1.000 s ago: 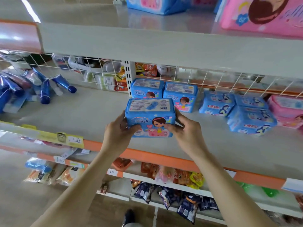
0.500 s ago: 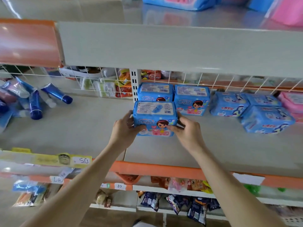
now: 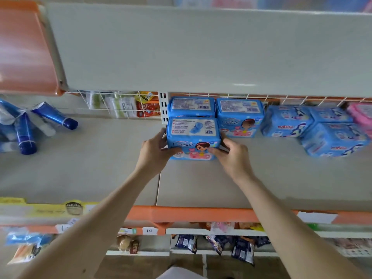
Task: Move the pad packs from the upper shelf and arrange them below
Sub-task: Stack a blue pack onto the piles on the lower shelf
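Note:
A blue pad pack (image 3: 192, 135) with a cartoon girl on its front rests on the grey lower shelf (image 3: 201, 184). My left hand (image 3: 154, 151) grips its left side and my right hand (image 3: 231, 156) grips its right side. It stands right in front of another blue pad pack (image 3: 191, 105) at the shelf's back. A matching pack (image 3: 239, 115) sits beside them to the right. The upper shelf's pale front panel (image 3: 201, 49) fills the top of the view, and its packs are blurred along the top edge.
Several flatter blue packs (image 3: 314, 127) and a pink pack (image 3: 362, 115) lie at the right. Blue tubes (image 3: 26, 129) lie at the left. A white wire grid (image 3: 120, 105) backs the shelf. An orange rail (image 3: 191, 214) edges its front, with snack bags (image 3: 241, 248) below.
Both hands have pushed the held pack deeper onto the lower shelf, up against the pack at the back. The view has tilted downward, hiding most of the upper shelf.

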The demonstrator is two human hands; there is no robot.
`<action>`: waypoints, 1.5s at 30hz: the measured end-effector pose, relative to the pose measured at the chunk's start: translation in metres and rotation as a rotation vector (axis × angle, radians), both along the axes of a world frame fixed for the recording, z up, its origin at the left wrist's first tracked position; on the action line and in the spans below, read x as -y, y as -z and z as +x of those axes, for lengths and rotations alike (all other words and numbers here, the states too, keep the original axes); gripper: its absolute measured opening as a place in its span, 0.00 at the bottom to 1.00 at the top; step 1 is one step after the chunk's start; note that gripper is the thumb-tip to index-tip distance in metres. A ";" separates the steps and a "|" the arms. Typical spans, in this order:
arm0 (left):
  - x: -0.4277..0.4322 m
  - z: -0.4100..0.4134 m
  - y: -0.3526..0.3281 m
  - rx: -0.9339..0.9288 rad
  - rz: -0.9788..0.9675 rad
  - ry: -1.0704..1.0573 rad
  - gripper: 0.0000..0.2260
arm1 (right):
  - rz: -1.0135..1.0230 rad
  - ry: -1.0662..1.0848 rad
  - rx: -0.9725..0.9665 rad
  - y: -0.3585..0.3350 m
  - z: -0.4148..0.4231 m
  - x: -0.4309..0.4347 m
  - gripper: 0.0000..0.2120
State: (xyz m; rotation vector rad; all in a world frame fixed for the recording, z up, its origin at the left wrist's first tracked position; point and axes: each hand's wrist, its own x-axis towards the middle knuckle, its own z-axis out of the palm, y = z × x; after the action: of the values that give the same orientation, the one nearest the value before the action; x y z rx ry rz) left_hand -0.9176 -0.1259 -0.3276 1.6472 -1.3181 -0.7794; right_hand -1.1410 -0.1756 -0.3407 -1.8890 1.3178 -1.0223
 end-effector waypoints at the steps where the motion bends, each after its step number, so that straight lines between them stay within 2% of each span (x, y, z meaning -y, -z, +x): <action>1: 0.002 0.001 0.000 0.004 0.003 0.001 0.27 | -0.002 -0.004 -0.001 0.001 0.001 0.002 0.18; 17: 0.021 0.008 0.005 0.139 0.019 0.018 0.25 | -0.082 0.028 -0.078 0.007 0.007 0.024 0.14; 22: 0.024 0.009 0.003 0.182 0.014 0.018 0.28 | -0.055 0.051 -0.112 0.007 0.006 0.030 0.11; 29: 0.018 0.009 0.001 0.193 0.019 0.023 0.26 | -0.075 0.092 -0.158 0.005 0.012 0.022 0.12; 34: 0.022 0.007 0.001 0.224 0.036 0.017 0.25 | -0.092 0.086 -0.153 0.007 0.015 0.020 0.17; 38: 0.025 0.006 0.004 0.227 0.033 0.008 0.23 | -0.072 0.089 -0.150 0.005 0.016 0.021 0.11; 42: 0.022 0.003 0.007 0.249 -0.004 -0.003 0.23 | -0.055 0.108 -0.193 0.000 0.017 0.020 0.10; 45: 0.017 -0.002 0.008 0.312 0.006 -0.024 0.22 | -0.016 0.082 -0.211 0.000 0.015 0.017 0.15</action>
State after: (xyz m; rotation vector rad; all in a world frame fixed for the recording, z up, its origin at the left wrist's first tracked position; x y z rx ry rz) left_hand -0.9192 -0.1426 -0.3352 1.8390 -1.5067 -0.5260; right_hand -1.1256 -0.1930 -0.3404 -2.0134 1.5214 -0.8941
